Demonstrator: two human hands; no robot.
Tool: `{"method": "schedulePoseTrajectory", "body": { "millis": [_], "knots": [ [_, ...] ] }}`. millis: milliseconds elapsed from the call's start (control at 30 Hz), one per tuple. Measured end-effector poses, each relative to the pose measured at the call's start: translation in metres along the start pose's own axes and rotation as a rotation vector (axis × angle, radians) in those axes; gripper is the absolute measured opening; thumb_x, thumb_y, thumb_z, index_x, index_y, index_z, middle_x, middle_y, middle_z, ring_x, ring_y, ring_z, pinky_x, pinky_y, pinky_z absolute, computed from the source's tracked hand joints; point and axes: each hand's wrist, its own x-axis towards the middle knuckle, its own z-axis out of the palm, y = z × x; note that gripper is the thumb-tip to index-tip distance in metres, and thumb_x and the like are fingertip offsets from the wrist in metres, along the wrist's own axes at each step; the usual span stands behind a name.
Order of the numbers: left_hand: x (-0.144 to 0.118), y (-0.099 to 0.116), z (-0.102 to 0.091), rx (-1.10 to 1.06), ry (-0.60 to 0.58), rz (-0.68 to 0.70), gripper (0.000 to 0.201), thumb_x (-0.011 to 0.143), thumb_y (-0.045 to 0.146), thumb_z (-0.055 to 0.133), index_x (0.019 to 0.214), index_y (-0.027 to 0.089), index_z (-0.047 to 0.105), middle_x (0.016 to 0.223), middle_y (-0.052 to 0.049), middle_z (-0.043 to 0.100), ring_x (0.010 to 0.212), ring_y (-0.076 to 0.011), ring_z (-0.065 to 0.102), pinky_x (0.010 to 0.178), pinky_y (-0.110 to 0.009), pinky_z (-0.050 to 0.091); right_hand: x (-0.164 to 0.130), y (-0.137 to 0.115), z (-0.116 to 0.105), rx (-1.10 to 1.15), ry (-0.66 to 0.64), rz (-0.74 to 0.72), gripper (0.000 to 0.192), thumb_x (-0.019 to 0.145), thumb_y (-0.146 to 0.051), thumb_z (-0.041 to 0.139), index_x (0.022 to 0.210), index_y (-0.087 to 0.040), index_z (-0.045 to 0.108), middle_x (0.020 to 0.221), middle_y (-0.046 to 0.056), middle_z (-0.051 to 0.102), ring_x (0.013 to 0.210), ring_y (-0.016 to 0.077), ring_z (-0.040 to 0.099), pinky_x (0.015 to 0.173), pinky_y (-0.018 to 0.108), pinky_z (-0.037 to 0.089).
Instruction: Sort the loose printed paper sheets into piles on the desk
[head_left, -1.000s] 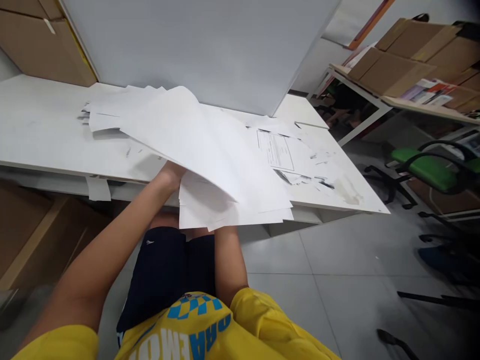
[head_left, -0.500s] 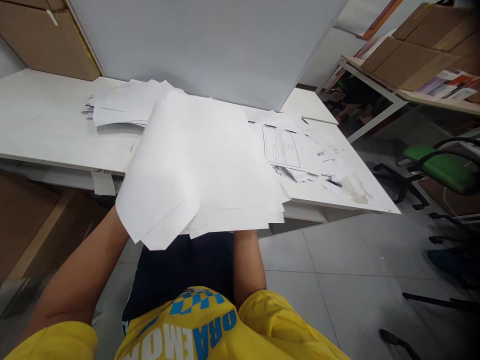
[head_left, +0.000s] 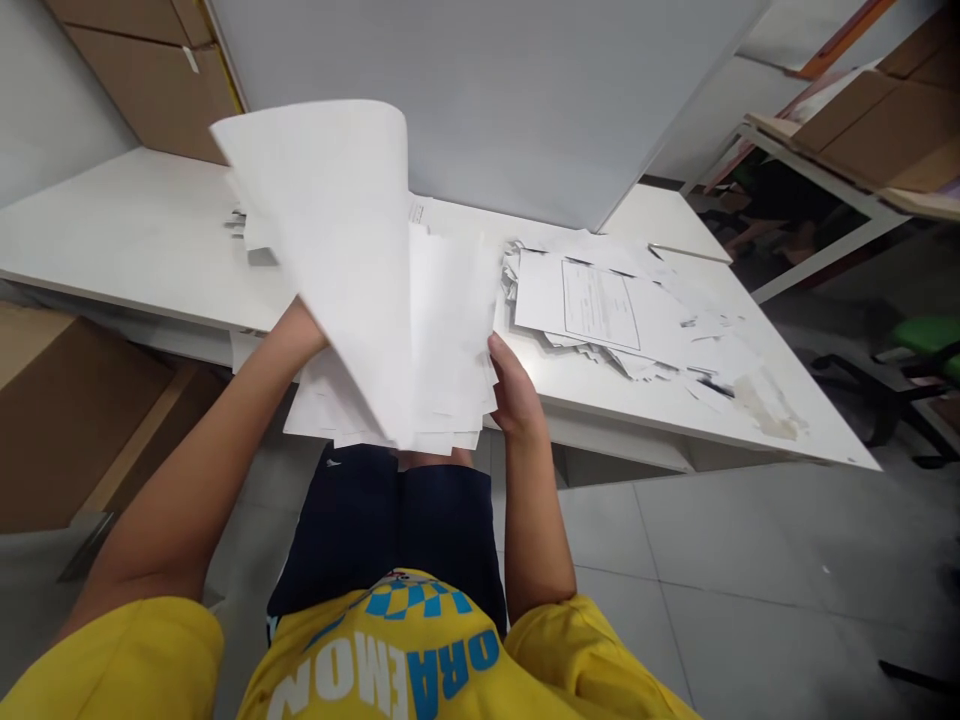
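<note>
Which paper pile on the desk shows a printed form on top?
The pile right of the hands: its top sheet carries a boxed printed form. The stack held in both hands and the far left pile show only blank white.

You saw white paper sheets (head_left: 352, 250), white desk (head_left: 127, 250), grey partition (head_left: 487, 100); yellow shirt (head_left: 390, 670) w/ blue-white lettering, navy shorts (head_left: 390, 530), brown cardboard boxes (head_left: 150, 80).

Single head view, looking forward and steeply down, close over table (head_left: 135, 250) edge.
</note>
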Motion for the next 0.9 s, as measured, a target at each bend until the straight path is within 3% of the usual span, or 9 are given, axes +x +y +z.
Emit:
{"method": "schedulePoseTrajectory", "body": {
  "millis": [100, 167, 333, 433, 633, 900],
  "knots": [
    [-0.009, 0.018, 0.005, 0.294, 0.057, 0.069, 0.062, 0.064, 0.016, 0.07, 0.125, 0.02, 0.058, 0.113, -0.011, 0.064, 0.12, -0.0415, 0.052, 0.109, -0.059, 0.039, 0.002, 0.004, -0.002, 0.033, 0.028, 0.029, 0.063, 0.085, -0.069, 0.054, 0.133, -0.028, 0.059, 0.129, 0.004, 0.068, 0.134, 0.0281, 0.054, 0.104, 0.044, 0.053],
    [-0.015, 0.022, 0.006, 0.325, 0.059, 0.059, 0.071, 0.062, 0.014, 0.07, 0.131, 0.022, 0.056, 0.123, -0.012, 0.062, 0.124, -0.0432, 0.052, 0.11, -0.058, 0.04, 0.003, 0.007, -0.007, 0.023, 0.035, 0.04, 0.064, 0.085, -0.07, 0.052, 0.133, -0.029, 0.059, 0.129, 0.004, 0.068, 0.133, 0.0276, 0.055, 0.102, 0.044, 0.054],
    [-0.021, 0.015, 0.004, 0.165, 0.017, 0.06, 0.074, 0.061, 0.012, 0.07, 0.133, 0.021, 0.056, 0.129, -0.012, 0.062, 0.129, -0.0403, 0.052, 0.111, -0.052, 0.043, 0.003, 0.007, -0.017, -0.028, 0.03, 0.028, 0.057, 0.084, -0.069, 0.056, 0.127, -0.031, 0.063, 0.125, 0.005, 0.07, 0.132, 0.03, 0.056, 0.099, 0.047, 0.055],
    [-0.021, 0.011, 0.003, 0.02, -0.012, -0.012, 0.076, 0.061, 0.014, 0.072, 0.135, 0.018, 0.055, 0.128, -0.014, 0.064, 0.126, -0.039, 0.056, 0.108, -0.053, 0.045, 0.0, 0.003, -0.024, -0.045, 0.009, 0.017, 0.052, 0.082, -0.064, 0.063, 0.122, -0.033, 0.065, 0.122, 0.005, 0.071, 0.13, 0.0331, 0.057, 0.098, 0.049, 0.055],
    [-0.026, 0.006, 0.007, -0.401, -0.153, -0.148, 0.061, 0.068, 0.029, 0.07, 0.126, 0.014, 0.062, 0.112, -0.014, 0.071, 0.11, -0.0372, 0.066, 0.099, -0.053, 0.052, 0.001, 0.005, -0.045, -0.015, -0.023, 0.072, 0.062, 0.066, -0.052, 0.08, 0.12, -0.027, 0.064, 0.12, 0.007, 0.073, 0.122, 0.0365, 0.063, 0.093, 0.049, 0.056],
    [-0.034, -0.012, 0.012, -0.501, -0.237, -0.274, 0.046, 0.075, 0.038, 0.067, 0.114, 0.014, 0.071, 0.095, -0.014, 0.075, 0.107, -0.0387, 0.068, 0.09, -0.052, 0.057, -0.004, 0.015, -0.057, 0.048, -0.078, 0.167, 0.052, 0.064, -0.033, 0.082, 0.113, -0.024, 0.066, 0.114, 0.007, 0.075, 0.111, 0.0326, 0.069, 0.092, 0.047, 0.057]
  ]
}}
